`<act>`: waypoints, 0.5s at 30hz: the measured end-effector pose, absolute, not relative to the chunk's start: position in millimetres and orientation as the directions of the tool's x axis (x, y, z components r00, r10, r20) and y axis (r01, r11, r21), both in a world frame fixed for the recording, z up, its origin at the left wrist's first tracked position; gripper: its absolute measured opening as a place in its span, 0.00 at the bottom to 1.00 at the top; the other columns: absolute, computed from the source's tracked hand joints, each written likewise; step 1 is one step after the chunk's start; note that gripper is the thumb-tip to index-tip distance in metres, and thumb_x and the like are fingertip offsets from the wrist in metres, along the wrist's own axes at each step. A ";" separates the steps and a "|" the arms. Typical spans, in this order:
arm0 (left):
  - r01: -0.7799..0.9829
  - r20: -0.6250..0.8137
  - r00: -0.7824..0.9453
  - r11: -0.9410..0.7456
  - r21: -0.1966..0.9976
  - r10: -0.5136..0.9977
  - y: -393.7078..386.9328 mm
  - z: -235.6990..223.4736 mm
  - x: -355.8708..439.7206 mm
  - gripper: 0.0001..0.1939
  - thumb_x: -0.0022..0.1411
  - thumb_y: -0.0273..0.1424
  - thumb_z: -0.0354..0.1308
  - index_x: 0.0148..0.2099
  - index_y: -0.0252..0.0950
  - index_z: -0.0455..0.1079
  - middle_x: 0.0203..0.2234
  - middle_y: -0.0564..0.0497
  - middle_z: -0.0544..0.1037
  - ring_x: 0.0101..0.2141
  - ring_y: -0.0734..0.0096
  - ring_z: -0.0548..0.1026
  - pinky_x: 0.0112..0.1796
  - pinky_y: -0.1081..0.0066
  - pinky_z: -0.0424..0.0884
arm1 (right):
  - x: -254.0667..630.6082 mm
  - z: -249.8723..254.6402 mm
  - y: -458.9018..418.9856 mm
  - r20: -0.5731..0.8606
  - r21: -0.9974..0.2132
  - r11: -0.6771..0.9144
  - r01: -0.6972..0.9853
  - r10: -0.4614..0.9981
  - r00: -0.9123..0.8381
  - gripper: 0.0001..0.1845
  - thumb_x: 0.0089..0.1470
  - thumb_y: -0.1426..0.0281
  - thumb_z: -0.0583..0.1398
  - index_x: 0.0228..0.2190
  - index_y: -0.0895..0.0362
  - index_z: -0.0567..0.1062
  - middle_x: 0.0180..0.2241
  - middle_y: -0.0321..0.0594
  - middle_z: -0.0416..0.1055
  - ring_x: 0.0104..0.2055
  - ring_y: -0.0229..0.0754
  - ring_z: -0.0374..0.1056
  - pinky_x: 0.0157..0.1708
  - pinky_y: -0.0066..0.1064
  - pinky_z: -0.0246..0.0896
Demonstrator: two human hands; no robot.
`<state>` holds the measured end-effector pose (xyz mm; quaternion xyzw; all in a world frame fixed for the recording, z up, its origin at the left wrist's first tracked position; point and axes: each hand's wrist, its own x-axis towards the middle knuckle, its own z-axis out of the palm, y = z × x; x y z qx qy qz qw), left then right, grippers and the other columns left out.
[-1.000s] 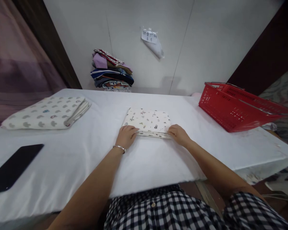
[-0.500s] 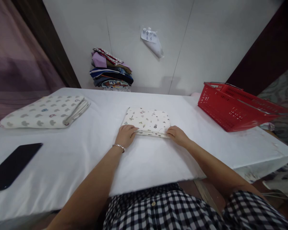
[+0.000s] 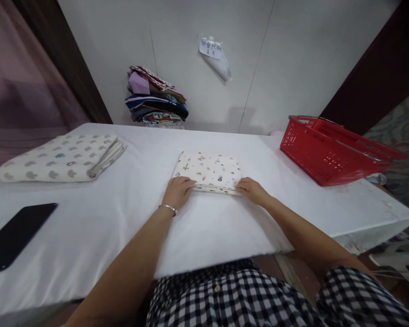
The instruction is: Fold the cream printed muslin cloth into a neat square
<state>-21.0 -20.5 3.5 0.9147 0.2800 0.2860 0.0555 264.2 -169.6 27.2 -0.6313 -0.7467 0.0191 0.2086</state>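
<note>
Pinching the folded print cloth (image 3: 211, 168) at its 2 near corners, the left hand (image 3: 179, 190) and right hand (image 3: 254, 190) have their fingers nearly closed on the layered edge. The cloth lies flat between and just beyond the fingertips, well back from the near edge of the white table (image 3: 218, 231), which stretches sideways to the red basket (image 3: 320, 156) and a larger folded bundle (image 3: 54, 159).

Seemingly a workroom – white-draped table (image 3: 207, 231), folded fabric stack (image 3: 157, 101), red shopping basket (image 3: 330, 159).
</note>
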 end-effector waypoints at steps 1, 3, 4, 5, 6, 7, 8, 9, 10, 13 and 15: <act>0.479 0.493 0.679 -0.837 0.264 0.544 -20.7 3.7 -21.1 0.14 0.59 0.30 0.49 0.44 0.41 0.71 0.39 0.49 0.74 0.42 0.62 0.68 0.47 0.58 0.61 | 264.0 28.9 -169.4 0.280 -0.297 0.200 0.934 0.953 -0.115 0.11 0.56 0.69 0.53 0.31 0.53 0.76 0.35 0.40 0.72 0.41 0.43 0.65 0.39 0.34 0.62; 0.479 0.493 0.676 -0.835 0.269 0.547 -21.1 3.9 -21.4 0.14 0.59 0.30 0.48 0.44 0.41 0.71 0.39 0.49 0.74 0.42 0.62 0.68 0.47 0.58 0.61 | 263.3 30.7 -169.7 0.278 -0.289 0.192 0.938 0.954 -0.110 0.12 0.57 0.69 0.53 0.31 0.54 0.76 0.34 0.41 0.72 0.40 0.43 0.65 0.39 0.34 0.62; 0.479 0.492 0.675 -0.834 0.273 0.549 -21.2 3.8 -21.5 0.14 0.59 0.30 0.48 0.44 0.42 0.71 0.39 0.49 0.74 0.42 0.62 0.68 0.47 0.58 0.61 | 262.9 30.6 -170.1 0.283 -0.275 0.191 0.942 0.953 -0.111 0.12 0.57 0.69 0.52 0.31 0.54 0.76 0.34 0.41 0.72 0.40 0.43 0.64 0.38 0.34 0.62; 0.480 0.490 0.675 -0.833 0.277 0.552 -21.2 3.8 -21.6 0.14 0.58 0.30 0.48 0.44 0.42 0.71 0.39 0.49 0.74 0.43 0.62 0.68 0.47 0.58 0.61 | 262.5 29.9 -170.6 0.291 -0.255 0.193 0.948 0.950 -0.115 0.12 0.57 0.69 0.52 0.32 0.54 0.76 0.35 0.42 0.72 0.40 0.43 0.64 0.38 0.34 0.62; 0.480 0.489 0.674 -0.831 0.280 0.554 -21.1 3.6 -21.6 0.14 0.58 0.30 0.48 0.44 0.42 0.71 0.39 0.49 0.74 0.43 0.62 0.68 0.47 0.58 0.61 | 262.0 28.9 -171.3 0.300 -0.231 0.197 0.953 0.946 -0.123 0.13 0.57 0.69 0.52 0.32 0.54 0.76 0.36 0.42 0.72 0.40 0.43 0.64 0.37 0.34 0.62; 0.480 0.489 0.673 -0.831 0.281 0.555 -21.0 3.4 -21.6 0.14 0.58 0.29 0.48 0.44 0.42 0.71 0.39 0.49 0.74 0.43 0.62 0.68 0.47 0.58 0.61 | 261.5 27.7 -172.0 0.309 -0.208 0.202 0.957 0.942 -0.131 0.13 0.57 0.69 0.52 0.32 0.55 0.76 0.36 0.43 0.72 0.40 0.44 0.64 0.37 0.34 0.62; 0.480 0.489 0.673 -0.831 0.281 0.554 -20.7 3.1 -21.6 0.14 0.58 0.29 0.49 0.44 0.43 0.71 0.40 0.49 0.74 0.43 0.62 0.68 0.47 0.58 0.61 | 261.0 26.6 -172.6 0.314 -0.186 0.206 0.961 0.939 -0.141 0.13 0.58 0.69 0.51 0.33 0.54 0.76 0.36 0.43 0.72 0.40 0.44 0.64 0.37 0.34 0.61; 0.479 0.489 0.674 -0.832 0.281 0.553 -20.4 2.9 -21.6 0.14 0.58 0.29 0.49 0.44 0.42 0.71 0.40 0.49 0.74 0.43 0.62 0.68 0.47 0.58 0.61 | 260.4 25.8 -173.2 0.314 -0.167 0.209 0.964 0.938 -0.149 0.14 0.58 0.69 0.51 0.33 0.54 0.76 0.36 0.44 0.72 0.40 0.44 0.64 0.36 0.34 0.61; 0.478 0.489 0.675 -0.832 0.281 0.552 -20.1 2.6 -21.6 0.14 0.58 0.29 0.49 0.44 0.42 0.71 0.40 0.49 0.74 0.43 0.62 0.68 0.48 0.58 0.60 | 259.7 25.4 -173.7 0.310 -0.151 0.211 0.966 0.938 -0.156 0.14 0.58 0.69 0.50 0.33 0.54 0.76 0.36 0.44 0.72 0.40 0.44 0.64 0.36 0.34 0.61; 0.473 0.489 0.678 -0.835 0.281 0.549 -19.6 2.1 -21.5 0.14 0.58 0.29 0.49 0.45 0.42 0.71 0.40 0.49 0.74 0.43 0.62 0.68 0.48 0.58 0.60 | 257.8 27.5 -174.1 0.279 -0.114 0.227 0.967 0.942 -0.189 0.15 0.59 0.69 0.49 0.32 0.55 0.76 0.36 0.44 0.71 0.40 0.44 0.63 0.37 0.34 0.60; 0.472 0.490 0.676 -0.834 0.284 0.550 -19.8 2.2 -21.6 0.14 0.58 0.29 0.49 0.45 0.42 0.71 0.40 0.49 0.74 0.43 0.62 0.68 0.48 0.57 0.60 | 257.0 30.1 -173.6 0.259 -0.100 0.241 0.965 0.943 -0.209 0.15 0.59 0.69 0.49 0.31 0.55 0.76 0.36 0.44 0.71 0.40 0.44 0.63 0.37 0.34 0.59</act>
